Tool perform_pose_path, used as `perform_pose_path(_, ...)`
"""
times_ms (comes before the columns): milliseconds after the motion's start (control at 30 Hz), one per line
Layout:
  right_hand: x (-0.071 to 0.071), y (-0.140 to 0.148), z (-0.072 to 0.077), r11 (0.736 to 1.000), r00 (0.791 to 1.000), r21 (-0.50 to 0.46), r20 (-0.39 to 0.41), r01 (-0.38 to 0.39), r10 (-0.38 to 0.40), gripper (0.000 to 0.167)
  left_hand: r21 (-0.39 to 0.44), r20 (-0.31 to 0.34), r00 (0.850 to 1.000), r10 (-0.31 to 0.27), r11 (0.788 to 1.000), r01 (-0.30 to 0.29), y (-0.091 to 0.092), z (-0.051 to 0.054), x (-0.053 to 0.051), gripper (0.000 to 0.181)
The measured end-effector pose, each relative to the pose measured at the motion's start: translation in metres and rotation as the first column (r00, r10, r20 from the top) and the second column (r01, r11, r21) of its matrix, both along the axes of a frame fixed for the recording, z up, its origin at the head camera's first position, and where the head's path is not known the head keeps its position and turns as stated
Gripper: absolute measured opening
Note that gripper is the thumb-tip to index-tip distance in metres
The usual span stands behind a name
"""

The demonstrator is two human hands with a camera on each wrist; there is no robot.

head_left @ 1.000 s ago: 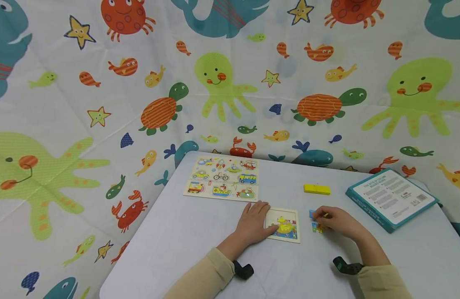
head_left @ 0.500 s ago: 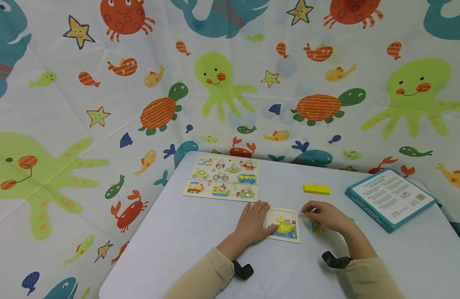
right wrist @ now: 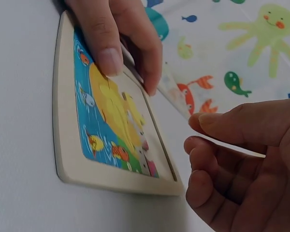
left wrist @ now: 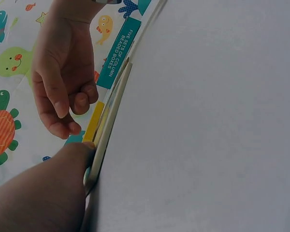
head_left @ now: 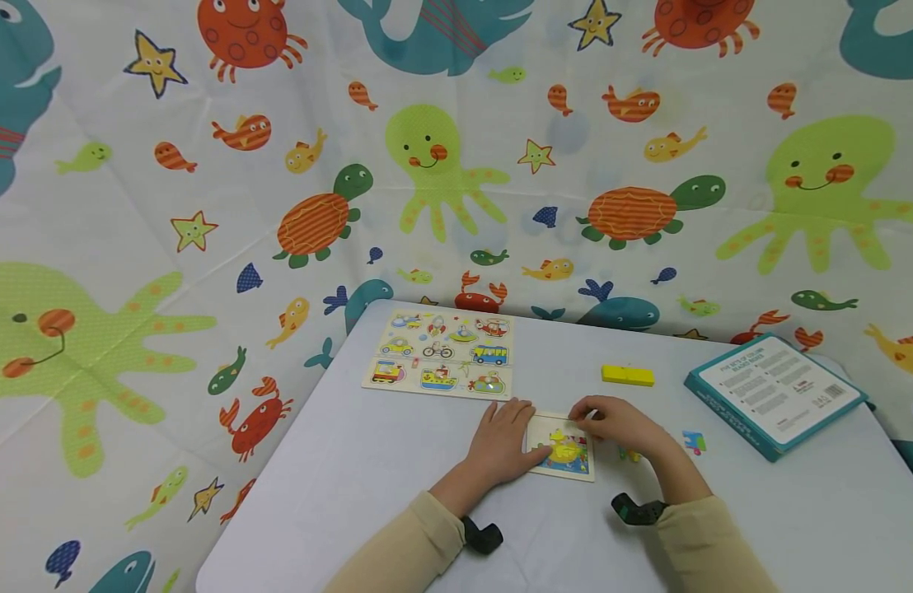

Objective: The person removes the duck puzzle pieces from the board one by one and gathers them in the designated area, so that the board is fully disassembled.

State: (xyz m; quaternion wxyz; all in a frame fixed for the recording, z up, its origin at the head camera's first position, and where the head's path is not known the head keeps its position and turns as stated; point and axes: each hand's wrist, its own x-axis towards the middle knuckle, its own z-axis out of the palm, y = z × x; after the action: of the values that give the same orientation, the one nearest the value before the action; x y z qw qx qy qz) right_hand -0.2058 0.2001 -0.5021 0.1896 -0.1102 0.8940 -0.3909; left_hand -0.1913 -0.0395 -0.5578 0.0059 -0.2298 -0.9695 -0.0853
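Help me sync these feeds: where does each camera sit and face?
Head: head-worn, facing forward and down at the table; left hand, right hand, sleeves show.
Left wrist: on that wrist, along the table toward the teal box; both hands show.
Right wrist: on that wrist, toward the duck puzzle; both hands show.
Head and right wrist share that puzzle.

Perhaps a play corner: behind the white table [head_left: 353,445] hangs white fabric printed with colourful sea animals [head_left: 464,91]; on the table lies a square wooden duck puzzle [head_left: 571,450].
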Motion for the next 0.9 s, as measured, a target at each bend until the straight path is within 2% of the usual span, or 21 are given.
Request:
perform_pose_path(333,-0.003,-0.017,-0.007,1.000,0.999,-0.018,0.044,0.003,-0.002,0.016,0.009,0.006,1.000,-0.001,1.000,0.001,0.000,0.000,0.000,0.079)
perform_pose_path(533,-0.005,-0.022,-0.011,1.000,0.999,-0.002,0.040,-0.004,0.004,0.015,0.015,0.006,1.000,-0.003,1.000,0.003,-0.001,0.000,0.000,0.078)
perform_pose_path(900,-0.002,-0.028,-0.010,0.999,0.999,0.034,0.039,0.001,-0.002,0.013,0.017,0.019,1.000,-0.005,1.000,0.005,-0.002,0.002,0.001,0.077)
